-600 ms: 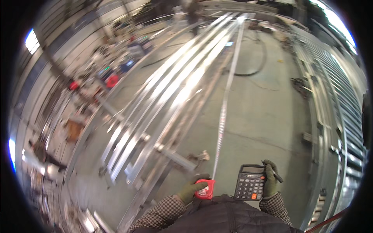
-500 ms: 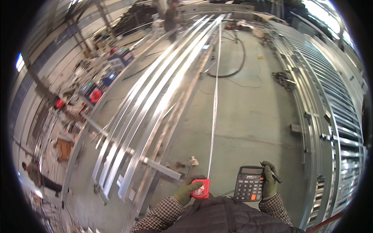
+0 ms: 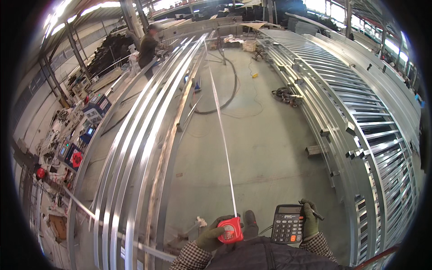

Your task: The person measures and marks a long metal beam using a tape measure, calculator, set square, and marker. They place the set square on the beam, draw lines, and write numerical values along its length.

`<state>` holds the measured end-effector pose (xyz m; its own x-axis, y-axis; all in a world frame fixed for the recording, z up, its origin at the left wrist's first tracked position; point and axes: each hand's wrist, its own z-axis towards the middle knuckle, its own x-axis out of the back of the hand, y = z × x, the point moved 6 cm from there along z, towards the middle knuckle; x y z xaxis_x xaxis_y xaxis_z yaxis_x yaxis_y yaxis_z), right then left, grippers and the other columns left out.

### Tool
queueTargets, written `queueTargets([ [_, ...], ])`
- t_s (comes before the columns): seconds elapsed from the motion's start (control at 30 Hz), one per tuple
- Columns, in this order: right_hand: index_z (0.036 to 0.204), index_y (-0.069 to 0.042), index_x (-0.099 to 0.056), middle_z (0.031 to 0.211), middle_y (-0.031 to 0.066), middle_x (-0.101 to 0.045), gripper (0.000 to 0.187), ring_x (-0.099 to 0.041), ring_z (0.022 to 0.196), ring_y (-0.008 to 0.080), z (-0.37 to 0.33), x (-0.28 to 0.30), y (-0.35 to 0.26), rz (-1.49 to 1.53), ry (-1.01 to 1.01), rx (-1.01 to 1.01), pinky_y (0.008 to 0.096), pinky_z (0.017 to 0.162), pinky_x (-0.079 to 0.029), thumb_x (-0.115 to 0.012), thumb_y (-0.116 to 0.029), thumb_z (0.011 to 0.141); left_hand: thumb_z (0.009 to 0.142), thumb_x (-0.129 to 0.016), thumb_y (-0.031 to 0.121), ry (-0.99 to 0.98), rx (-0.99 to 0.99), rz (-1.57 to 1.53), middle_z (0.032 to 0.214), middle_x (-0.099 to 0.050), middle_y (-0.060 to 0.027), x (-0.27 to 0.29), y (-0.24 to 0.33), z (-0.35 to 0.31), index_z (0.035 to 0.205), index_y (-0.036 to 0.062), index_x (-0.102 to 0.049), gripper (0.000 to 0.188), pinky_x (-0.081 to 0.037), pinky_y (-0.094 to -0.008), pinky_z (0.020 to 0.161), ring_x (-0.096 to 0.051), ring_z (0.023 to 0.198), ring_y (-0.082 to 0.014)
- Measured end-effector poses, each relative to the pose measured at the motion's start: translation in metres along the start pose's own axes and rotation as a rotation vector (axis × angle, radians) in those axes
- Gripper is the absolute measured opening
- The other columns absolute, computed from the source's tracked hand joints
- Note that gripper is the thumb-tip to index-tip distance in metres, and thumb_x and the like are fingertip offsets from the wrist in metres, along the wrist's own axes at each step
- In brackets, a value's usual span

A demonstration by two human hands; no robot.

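Note:
My left hand [image 3: 210,234], in a green glove, is wrapped round a red tape measure [image 3: 231,230]. Its pale blade [image 3: 221,121] runs out far ahead over the floor, toward the far end of the metal tubes. In my right hand [image 3: 310,220], gloved too, is a black calculator [image 3: 287,223] with grey keys and one orange key, gripped at its right edge. A dark pen [image 3: 318,215] sticks out from the same fingers. Long shiny metal tubes [image 3: 155,130] lie on a rack to the left of the blade.
On the right, a stack of metal frames with many bars [image 3: 364,114] runs into the distance. A black hose [image 3: 235,81] curls on the floor ahead. Blue machines [image 3: 95,108] stand at left. Another person [image 3: 147,49] stands beyond the tubes.
The view has swung to the right and tilted up, so the tubes and frames sit further left. Both hands keep their holds on the tape measure, calculator and pen.

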<state>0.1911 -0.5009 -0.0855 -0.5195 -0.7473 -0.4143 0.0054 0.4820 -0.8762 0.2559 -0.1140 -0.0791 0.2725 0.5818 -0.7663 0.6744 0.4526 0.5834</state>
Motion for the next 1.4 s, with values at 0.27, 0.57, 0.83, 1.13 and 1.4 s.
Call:
queueTargets([
  [0.27, 0.135, -0.008, -0.074, 0.113, 0.0067, -0.078, 0.026, -0.08, 0.096, 0.0175, 0.147, -0.037, -0.061, -0.147, 0.023, 0.122, 0.0342, 0.08, -0.072, -0.072, -0.029, 0.119, 0.099, -0.094, 0.04, -0.097, -0.223, -0.386, 0.165, -0.063, -0.0224, 0.023, 0.078, 0.138, 0.156, 0.0165, -0.07, 0.065, -0.059, -0.0707, 0.122, -0.062, 0.152, -0.0481],
  [0.57, 0.135, -0.008, -0.075, 0.116, 0.0059, -0.078, 0.025, -0.08, 0.093, 0.0177, 0.255, -0.097, -0.034, -0.077, 0.077, 0.041, 0.0342, 0.082, -0.07, -0.071, -0.028, 0.12, 0.095, -0.089, 0.016, 0.033, -0.206, -0.358, 0.164, -0.064, -0.0184, 0.014, 0.155, 0.209, 0.157, 0.0142, -0.065, 0.067, -0.055, -0.0724, 0.125, -0.059, 0.156, -0.047],
  [0.83, 0.139, -0.007, -0.073, 0.119, 0.0059, -0.077, 0.03, -0.074, 0.098, 0.014, 0.396, -0.159, -0.02, -0.066, -0.085, -0.06, 0.0318, 0.086, -0.066, -0.072, -0.028, 0.118, 0.098, -0.087, 0.016, 0.158, -0.158, -0.009, 0.156, -0.066, -0.024, 0.052, 0.212, 0.291, 0.167, 0.009, -0.052, 0.078, -0.066, -0.0591, 0.114, -0.069, 0.141, -0.0392],
  [1.13, 0.143, -0.006, -0.072, 0.127, 0.0086, -0.077, 0.035, -0.072, 0.111, 0.0159, 0.561, -0.247, -0.042, -0.085, -0.26, -0.091, 0.0336, 0.097, -0.064, -0.072, -0.032, 0.119, 0.097, -0.086, 0.016, 0.39, -0.149, 0.176, 0.149, -0.069, -0.0211, 0.072, 0.312, 0.392, 0.164, 0.0076, -0.056, 0.074, -0.07, -0.0579, 0.104, -0.073, 0.134, -0.0363],
  [1.4, 0.144, -0.007, -0.072, 0.121, 0.0059, -0.077, 0.035, -0.072, 0.105, 0.0143, 0.662, -0.272, -0.043, -0.08, -0.203, -0.126, 0.0328, 0.094, -0.064, -0.072, -0.032, 0.119, 0.097, -0.087, 0.017, 0.487, -0.041, 0.256, 0.143, -0.072, -0.0246, 0.09, 0.374, 0.468, 0.164, 0.008, -0.055, 0.075, -0.069, -0.0583, 0.106, -0.075, 0.13, -0.0375],
])
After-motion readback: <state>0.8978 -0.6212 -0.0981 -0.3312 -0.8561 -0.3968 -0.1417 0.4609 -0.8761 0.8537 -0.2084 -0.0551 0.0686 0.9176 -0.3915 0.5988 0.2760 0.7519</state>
